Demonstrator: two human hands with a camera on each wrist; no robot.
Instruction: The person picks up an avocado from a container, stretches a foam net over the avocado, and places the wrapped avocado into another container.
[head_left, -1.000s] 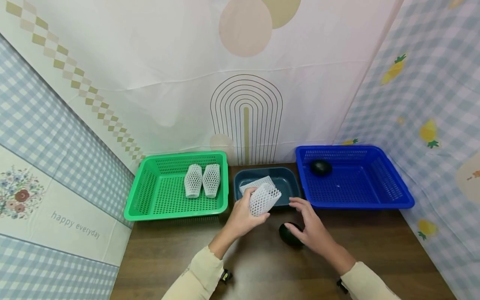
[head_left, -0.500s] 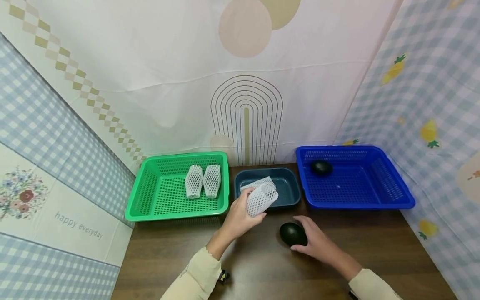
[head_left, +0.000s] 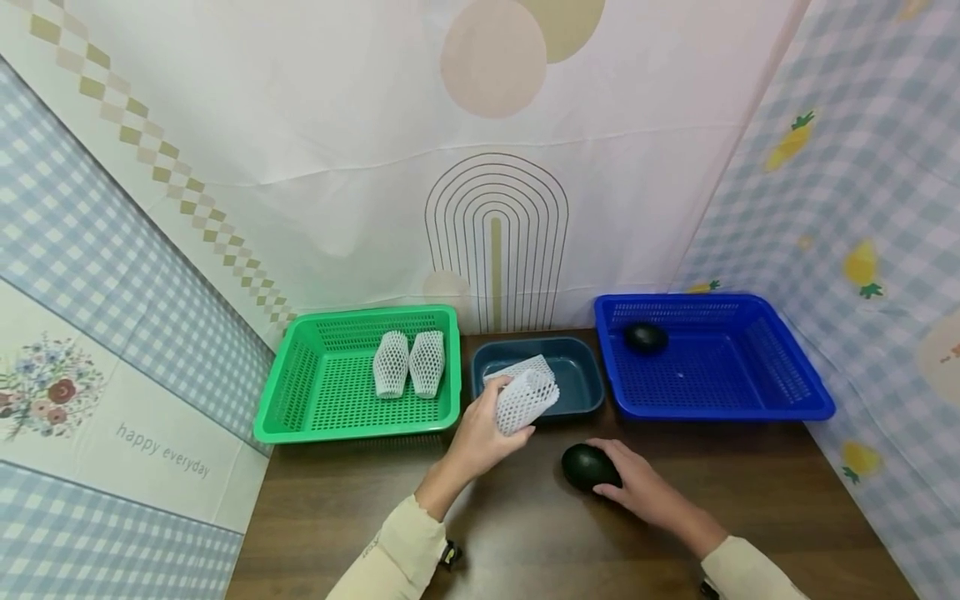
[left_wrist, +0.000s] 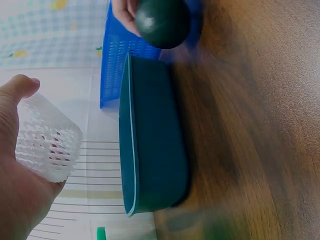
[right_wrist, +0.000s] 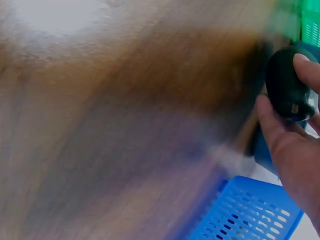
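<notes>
In the head view my left hand (head_left: 477,439) holds a white foam net sleeve (head_left: 527,402) in front of the small teal tray (head_left: 592,402). The left wrist view shows this sleeve (left_wrist: 47,137) between thumb and fingers, with an open end. My right hand (head_left: 643,486) grips a dark green oval fruit (head_left: 589,467) from its right side, over the wooden table. Thumb and fingers lie around the fruit (right_wrist: 286,84) in the right wrist view. Another net sleeve (head_left: 536,364) lies in the teal tray, partly hidden behind the held one.
A green basket (head_left: 356,431) at the left contains two net-covered items (head_left: 392,365), side by side. The blue basket (head_left: 720,412) at the right has one dark fruit (head_left: 646,337) in its back left part. Patterned cloth (head_left: 337,167) hangs behind and at both sides.
My right hand has come down and round to the right side of the fruit and now grips it. The left hand keeps the sleeve and has shifted only slightly.
</notes>
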